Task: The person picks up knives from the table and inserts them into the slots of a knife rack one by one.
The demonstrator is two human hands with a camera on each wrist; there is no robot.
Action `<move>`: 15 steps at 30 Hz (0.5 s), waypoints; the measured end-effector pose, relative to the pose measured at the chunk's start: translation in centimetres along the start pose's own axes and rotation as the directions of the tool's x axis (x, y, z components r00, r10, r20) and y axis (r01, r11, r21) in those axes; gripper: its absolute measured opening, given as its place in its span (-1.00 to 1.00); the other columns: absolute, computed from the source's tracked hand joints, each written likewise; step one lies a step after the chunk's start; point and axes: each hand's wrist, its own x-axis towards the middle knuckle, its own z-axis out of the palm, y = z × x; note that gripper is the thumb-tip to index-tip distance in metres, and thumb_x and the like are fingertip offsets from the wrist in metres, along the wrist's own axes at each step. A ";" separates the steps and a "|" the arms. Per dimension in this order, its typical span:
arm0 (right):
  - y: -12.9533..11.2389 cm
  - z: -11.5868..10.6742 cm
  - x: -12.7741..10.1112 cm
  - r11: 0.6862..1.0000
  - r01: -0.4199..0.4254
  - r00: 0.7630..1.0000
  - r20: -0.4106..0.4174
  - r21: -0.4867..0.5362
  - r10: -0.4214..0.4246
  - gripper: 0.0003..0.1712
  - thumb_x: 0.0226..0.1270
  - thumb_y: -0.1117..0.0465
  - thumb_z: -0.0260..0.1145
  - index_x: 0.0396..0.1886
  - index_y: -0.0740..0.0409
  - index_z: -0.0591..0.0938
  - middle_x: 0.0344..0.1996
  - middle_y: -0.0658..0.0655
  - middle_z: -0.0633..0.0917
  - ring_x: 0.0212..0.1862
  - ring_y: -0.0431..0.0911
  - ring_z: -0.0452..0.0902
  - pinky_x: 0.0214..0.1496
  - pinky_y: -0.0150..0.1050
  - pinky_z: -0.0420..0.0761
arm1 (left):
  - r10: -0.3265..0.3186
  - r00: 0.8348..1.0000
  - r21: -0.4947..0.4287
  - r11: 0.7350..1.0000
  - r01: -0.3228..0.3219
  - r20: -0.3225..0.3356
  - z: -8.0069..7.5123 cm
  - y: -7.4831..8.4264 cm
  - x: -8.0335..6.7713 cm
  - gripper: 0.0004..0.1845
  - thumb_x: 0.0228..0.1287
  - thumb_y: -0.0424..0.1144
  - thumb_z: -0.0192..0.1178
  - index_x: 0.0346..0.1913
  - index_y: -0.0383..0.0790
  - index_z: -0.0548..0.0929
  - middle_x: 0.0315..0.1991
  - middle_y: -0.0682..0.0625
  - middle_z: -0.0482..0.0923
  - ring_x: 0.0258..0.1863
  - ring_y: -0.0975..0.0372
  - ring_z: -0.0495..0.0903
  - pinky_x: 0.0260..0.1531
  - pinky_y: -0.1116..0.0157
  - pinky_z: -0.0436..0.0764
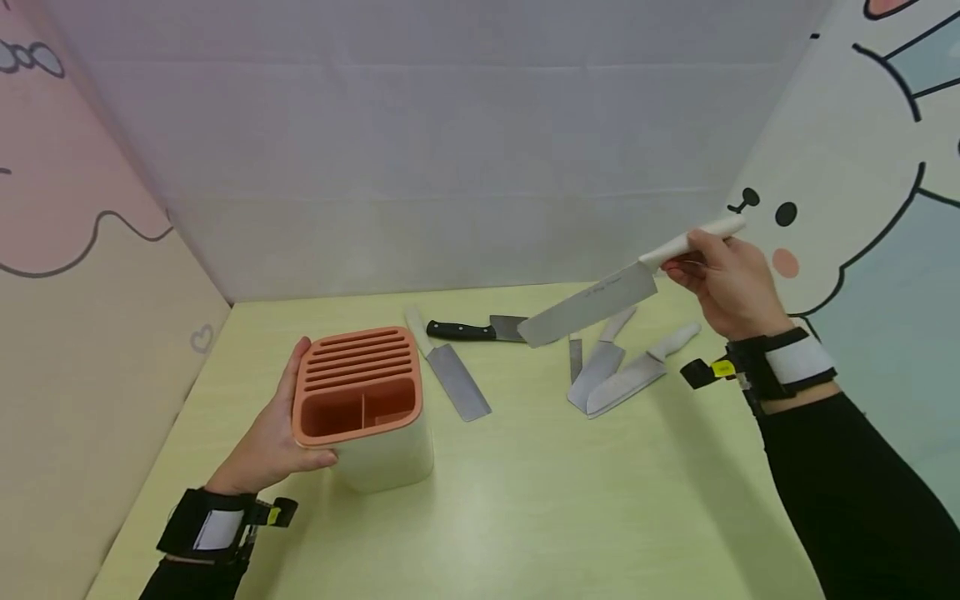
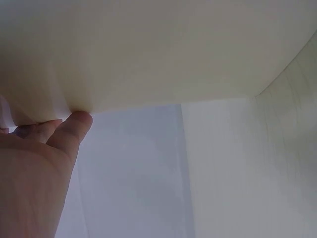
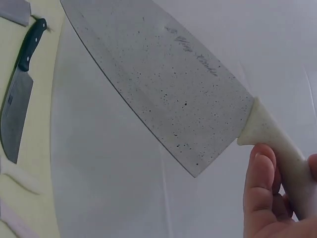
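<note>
My left hand [image 1: 273, 437] grips a cream knife block [image 1: 386, 458] with an orange slotted top, thumb at the front and fingers along the left side. In the left wrist view, fingertips [image 2: 74, 126] touch the block's pale wall [image 2: 163, 64]. My right hand [image 1: 731, 279] holds a large kitchen knife by its white handle [image 1: 678, 247], raised above the table, blade [image 1: 592, 307] slanting down to the left. The right wrist view shows the speckled blade [image 3: 168, 89] with dark lettering and the curled fingers [image 3: 260, 183] on the handle.
Beside the block lies a white-handled cleaver [image 1: 459, 383]. A black-handled knife [image 1: 461, 332] lies behind it, partly hidden by the raised blade. Several white-handled knives, one broad-bladed [image 1: 626, 387], lie overlapping at right. Walls with cartoon drawings [image 1: 847, 208] stand around the pale yellow table [image 1: 525, 517].
</note>
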 end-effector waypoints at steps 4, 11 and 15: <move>-0.5 2.4 0.2 0.996 0.081 0.996 0.035 0.028 -0.082 -0.54 0.36 0.16 0.27 0.07 0.36 0.36 -0.11 0.24 0.52 -0.22 -0.04 0.62 -0.11 -0.33 0.67 | -0.004 1.000 0.000 1.000 0.004 -0.001 0.7 0.1 0.1 0.45 -0.21 -0.61 0.46 0.52 0.12 -0.42 0.50 -0.28 -0.25 0.34 0.21 0.27 0.04 0.28 0.57; -1.0 6.2 0.2 0.970 0.202 0.975 0.066 0.135 -0.212 -0.55 0.34 0.22 0.29 0.06 0.36 0.34 -0.09 0.31 0.48 -0.26 0.04 0.67 -0.12 -0.26 0.68 | -0.012 1.000 -0.024 1.000 0.012 0.002 1.3 0.1 0.1 0.46 -0.20 -0.61 0.46 0.51 0.14 -0.44 0.49 -0.31 -0.26 0.31 0.21 0.32 0.02 0.22 0.58; -1.6 8.4 -0.1 0.947 0.249 0.959 0.083 0.204 -0.271 -0.56 0.32 0.25 0.30 0.04 0.37 0.34 -0.08 0.32 0.47 -0.21 0.07 0.68 -0.09 -0.21 0.67 | -0.022 1.000 -0.030 0.999 0.022 -0.002 1.6 0.0 0.4 0.47 -0.21 -0.61 0.46 0.51 0.16 -0.44 0.50 -0.28 -0.25 0.32 0.19 0.31 0.03 0.21 0.58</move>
